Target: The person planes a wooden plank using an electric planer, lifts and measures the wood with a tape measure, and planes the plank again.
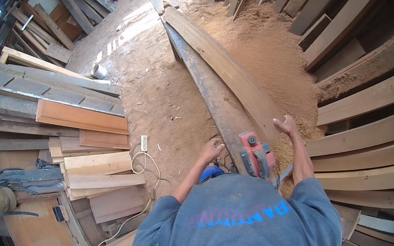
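A long brown plank (221, 65) lies lengthwise over a narrow dark wooden bench (196, 78), its near end angled out past the right edge. My right hand (285, 125) grips that near end, thumb on top. A red and black electric hand planer (256, 154) rests on the near part of the bench, between my hands and close to my body. My left hand (214, 149) is beside the bench's left edge, fingers loosely bent and apart, with nothing visible in it. At the bench's far end, a notched wooden piece (164, 3) meets the plank's tip.
Sawdust (278, 62) covers the floor right of the bench. Boards (368, 135) stand in rows along the right side. Stacked timber (102, 163) fills the left. A white cable (141, 211) with a socket block (144, 143) trails over the floor, and a metal can (98, 71) sits further off.
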Motion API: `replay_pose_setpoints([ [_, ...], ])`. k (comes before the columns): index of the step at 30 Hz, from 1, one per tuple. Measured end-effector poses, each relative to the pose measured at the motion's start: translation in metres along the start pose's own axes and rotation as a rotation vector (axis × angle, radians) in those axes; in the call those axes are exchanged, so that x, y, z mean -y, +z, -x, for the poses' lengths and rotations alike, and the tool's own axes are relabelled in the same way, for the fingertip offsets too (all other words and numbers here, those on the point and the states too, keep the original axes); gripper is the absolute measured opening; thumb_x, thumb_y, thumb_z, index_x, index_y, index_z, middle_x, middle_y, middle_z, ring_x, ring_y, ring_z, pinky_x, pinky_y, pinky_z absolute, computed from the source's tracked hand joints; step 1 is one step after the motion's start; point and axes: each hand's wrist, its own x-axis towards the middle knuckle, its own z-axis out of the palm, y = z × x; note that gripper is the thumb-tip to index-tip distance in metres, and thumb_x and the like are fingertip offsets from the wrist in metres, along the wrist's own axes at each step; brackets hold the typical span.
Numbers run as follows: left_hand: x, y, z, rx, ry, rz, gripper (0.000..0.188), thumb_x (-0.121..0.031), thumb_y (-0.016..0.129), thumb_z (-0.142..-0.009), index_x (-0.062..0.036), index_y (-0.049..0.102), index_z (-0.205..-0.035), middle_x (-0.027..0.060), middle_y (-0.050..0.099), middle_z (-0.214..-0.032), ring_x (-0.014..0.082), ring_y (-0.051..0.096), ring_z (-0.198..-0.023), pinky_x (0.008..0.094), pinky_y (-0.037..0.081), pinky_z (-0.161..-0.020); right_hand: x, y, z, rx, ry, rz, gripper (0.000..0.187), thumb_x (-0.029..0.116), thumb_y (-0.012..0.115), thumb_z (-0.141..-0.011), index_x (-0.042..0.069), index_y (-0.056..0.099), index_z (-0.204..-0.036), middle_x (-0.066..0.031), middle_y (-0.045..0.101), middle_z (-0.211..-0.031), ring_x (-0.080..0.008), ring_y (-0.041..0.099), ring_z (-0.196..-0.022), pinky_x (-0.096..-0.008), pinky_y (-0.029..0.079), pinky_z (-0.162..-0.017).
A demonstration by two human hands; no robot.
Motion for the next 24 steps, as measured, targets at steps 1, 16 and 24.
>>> replay_pose_setpoints([
  [1,-0.005,0.007,-0.010,0.063,0.095,-0.078,0.059,-0.038,0.066,-0.095,0.0038,0.057,-0.136,0.0247,0.065,-0.131,0.0336,0.062,-0.124,0.0424,0.049,-0.106,0.002,-0.003,-0.003,0.056,0.011,-0.130,0.075,0.049,0.080,-0.076,-0.008,0.066,-0.123,-0.0247,0.073,-0.112,-0.0331,0.072,-0.104,-0.0418,0.055,-0.090],
  [16,-0.112,-0.002,0.050,0.224,0.092,1.087,0.075,-0.038,0.072,-0.091,0.0000,0.040,-0.147,0.0180,0.058,-0.137,0.0325,0.061,-0.123,0.0514,0.053,-0.102,0.154,0.084,0.125,0.327,-0.418,-0.603,0.056,0.029,0.045,-0.104,-0.002,0.042,-0.150,-0.0191,0.061,-0.132,-0.0224,0.060,-0.117,-0.0358,0.052,-0.098],
  [24,-0.195,-0.117,0.061,0.203,0.458,1.297,0.061,-0.035,0.061,-0.098,0.0099,0.048,-0.138,0.0262,0.062,-0.130,0.0353,0.067,-0.116,0.0510,0.060,-0.095,0.297,0.021,0.165,0.474,-0.478,-0.892,0.075,0.044,0.052,-0.101,-0.003,0.031,-0.156,-0.0185,0.061,-0.130,-0.0198,0.063,-0.104,-0.0345,0.054,-0.088],
])
